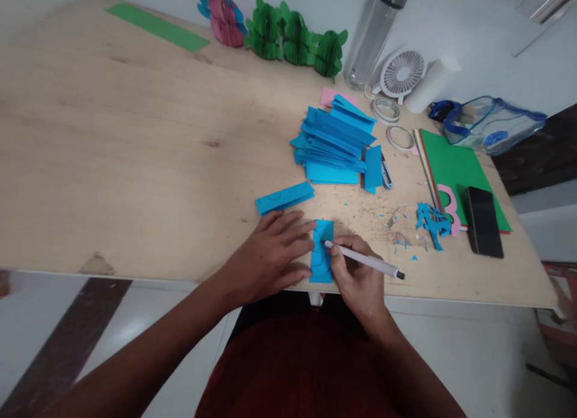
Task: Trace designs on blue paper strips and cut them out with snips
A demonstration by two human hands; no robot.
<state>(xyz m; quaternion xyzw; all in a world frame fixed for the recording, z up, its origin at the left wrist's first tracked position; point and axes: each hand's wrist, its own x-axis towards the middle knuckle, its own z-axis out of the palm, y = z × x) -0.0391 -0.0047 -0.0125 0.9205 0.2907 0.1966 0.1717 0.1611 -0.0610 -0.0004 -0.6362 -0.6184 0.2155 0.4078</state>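
A small blue paper strip [321,268] with curved pen lines lies upright at the table's front edge. My left hand [274,253] is spread flat beside it, fingertips at the strip's left edge. My right hand [360,280] grips a white pen [369,260], its tip on or just over the strip. Just beyond my left fingers lies a folded blue strip [285,197], also marked with a curve. Farther back rests a heap of folded blue paper strips [333,142].
Right of the heap are a cutter [386,173], tape rolls [399,138], blue scraps [433,223], a phone [484,221] and green paper sheets [460,166]. Along the wall stand green paper figures [295,38], a bottle [372,39], a small fan [402,74] and a clear pouch [496,127].
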